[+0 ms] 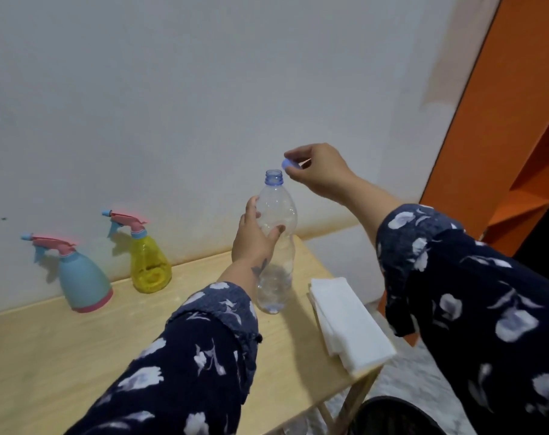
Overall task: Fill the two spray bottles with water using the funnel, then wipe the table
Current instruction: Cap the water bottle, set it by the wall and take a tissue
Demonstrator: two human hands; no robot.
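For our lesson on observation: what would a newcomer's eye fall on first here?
Probably the clear plastic water bottle at the centre, gripped by the left hand while the right hand holds its small blue cap just above the open neck. Next, the blue spray bottle and yellow spray bottle by the wall, then the folded white cloth at the pale wooden table's right edge.

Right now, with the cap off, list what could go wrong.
1. The water bottle is uncapped and steadied only by the left hand; a knock could tip it.
2. It stands close to the cloth, so a spill may soak that.
3. No funnel is in view, and both spray bottles, blue and yellow, have their heads on; pouring directly would likely splash the table.
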